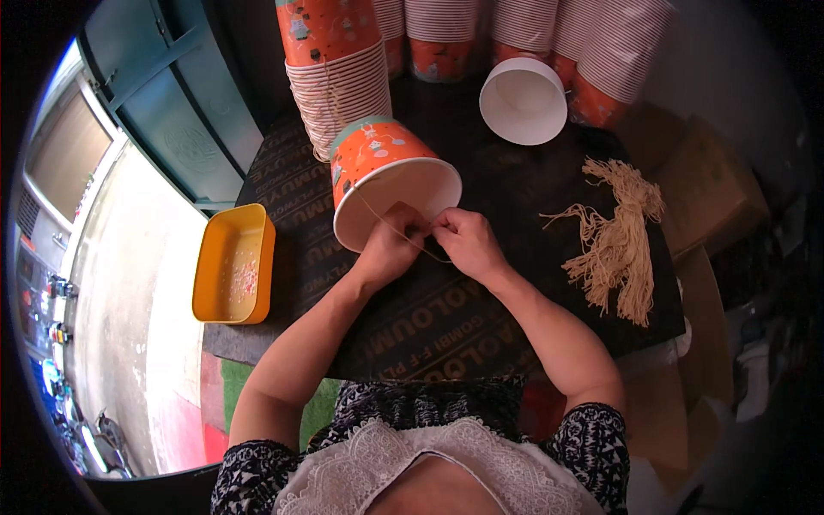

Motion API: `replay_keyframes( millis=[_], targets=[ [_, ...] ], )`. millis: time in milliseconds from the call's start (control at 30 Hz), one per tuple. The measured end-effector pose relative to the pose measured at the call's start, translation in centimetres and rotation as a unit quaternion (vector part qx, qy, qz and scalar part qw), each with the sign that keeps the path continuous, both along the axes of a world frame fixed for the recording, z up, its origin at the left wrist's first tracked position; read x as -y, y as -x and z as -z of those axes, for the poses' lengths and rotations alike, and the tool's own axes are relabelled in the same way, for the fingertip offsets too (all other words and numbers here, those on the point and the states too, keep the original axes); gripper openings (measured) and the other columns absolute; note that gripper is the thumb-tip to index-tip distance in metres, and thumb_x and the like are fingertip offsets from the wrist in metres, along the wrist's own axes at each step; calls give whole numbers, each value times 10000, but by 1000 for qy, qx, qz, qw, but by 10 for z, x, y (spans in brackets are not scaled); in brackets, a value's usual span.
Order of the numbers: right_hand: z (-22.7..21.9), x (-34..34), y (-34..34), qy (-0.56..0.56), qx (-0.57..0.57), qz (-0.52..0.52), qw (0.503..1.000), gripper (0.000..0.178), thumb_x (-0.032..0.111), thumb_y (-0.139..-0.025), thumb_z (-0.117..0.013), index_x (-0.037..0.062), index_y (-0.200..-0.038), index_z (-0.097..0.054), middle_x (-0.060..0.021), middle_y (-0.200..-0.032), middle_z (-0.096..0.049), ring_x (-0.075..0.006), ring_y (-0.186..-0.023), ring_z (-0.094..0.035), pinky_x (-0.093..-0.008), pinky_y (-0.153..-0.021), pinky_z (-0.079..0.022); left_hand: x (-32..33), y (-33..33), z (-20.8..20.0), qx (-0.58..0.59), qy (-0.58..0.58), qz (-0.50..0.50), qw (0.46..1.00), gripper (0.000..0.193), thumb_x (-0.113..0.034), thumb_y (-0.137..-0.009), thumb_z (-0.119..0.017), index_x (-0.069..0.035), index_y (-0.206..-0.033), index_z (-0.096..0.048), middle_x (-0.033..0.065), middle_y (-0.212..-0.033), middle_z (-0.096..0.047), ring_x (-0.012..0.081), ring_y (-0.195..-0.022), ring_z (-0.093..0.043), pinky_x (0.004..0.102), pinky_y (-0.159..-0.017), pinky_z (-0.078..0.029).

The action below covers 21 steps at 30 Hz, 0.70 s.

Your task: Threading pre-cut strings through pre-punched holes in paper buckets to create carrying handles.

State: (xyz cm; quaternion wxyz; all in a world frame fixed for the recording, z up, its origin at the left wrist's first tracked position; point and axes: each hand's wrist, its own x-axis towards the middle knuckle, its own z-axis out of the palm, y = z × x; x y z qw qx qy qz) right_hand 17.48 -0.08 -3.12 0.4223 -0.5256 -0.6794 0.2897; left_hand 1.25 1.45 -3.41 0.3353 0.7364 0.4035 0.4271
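Note:
An orange paper bucket (378, 148) with a teal band and small printed figures lies tipped on the dark table, its white mouth facing me. A thin tan string (374, 212) runs from the bucket's left side across its mouth and loops below my hands. My left hand (392, 245) is at the lower part of the mouth, fingers closed on the string; its fingertips are partly hidden. Close beside it, near the lower right rim, my right hand (469, 243) pinches the string between thumb and fingers. The two hands nearly touch.
Behind the bucket rises a tall stack of upside-down paper buckets (339, 90). More stacks (627, 51) line the back, with one white-mouthed bucket (524, 101) tipped before them. A bundle of tan strings (625, 245) lies right. A yellow plastic tub (206, 275) holding small bits stands left.

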Motion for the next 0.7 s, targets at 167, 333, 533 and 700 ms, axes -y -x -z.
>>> replay_keyframes(
  millis=[167, 333, 533, 700],
  targets=[
    [1, 0, 2, -6, -13, 18, 1000, 120, 70, -784, -598, -35, -830, -635, -139, -736, -658, -160, -665, -623, -296, -607, -471, 4, -1, -11, -20, -21, 30, 999, 69, -12, -723, -637, 26, -774, -610, 159, -803, -592, 285, -805, -589, 352, -706, -470],
    [-2, 1, 4, 19, -21, 24, 999, 143, 127, -787, -599, -9, -817, -630, -179, -769, -644, -319, -725, -646, -381, -618, -489, 1, -1, 0, -39, -45, -5, 998, 73, -16, -739, -629, 23, -795, -604, 149, -844, -583, 272, -823, -584, 339, -735, -466],
    [3, 2, 2, -56, 19, 29, 998, 115, 91, -792, -626, -18, -828, -624, -174, -751, -643, -262, -676, -652, -335, -586, -483, 4, -5, -9, -22, 38, -35, 998, 33, 6, -745, -609, 35, -752, -593, 149, -804, -582, 255, -688, -599, 348, -617, -485],
    [-5, 7, 0, -52, 33, 38, 997, 101, 82, -801, -612, -14, -832, -606, -180, -758, -636, -320, -707, -644, -367, -597, -490, 4, -1, -6, -1, 104, -23, 994, 75, -59, -846, -559, 13, -827, -547, 75, -767, -546, 131, -551, -542, 266, -384, -408]
  ],
)
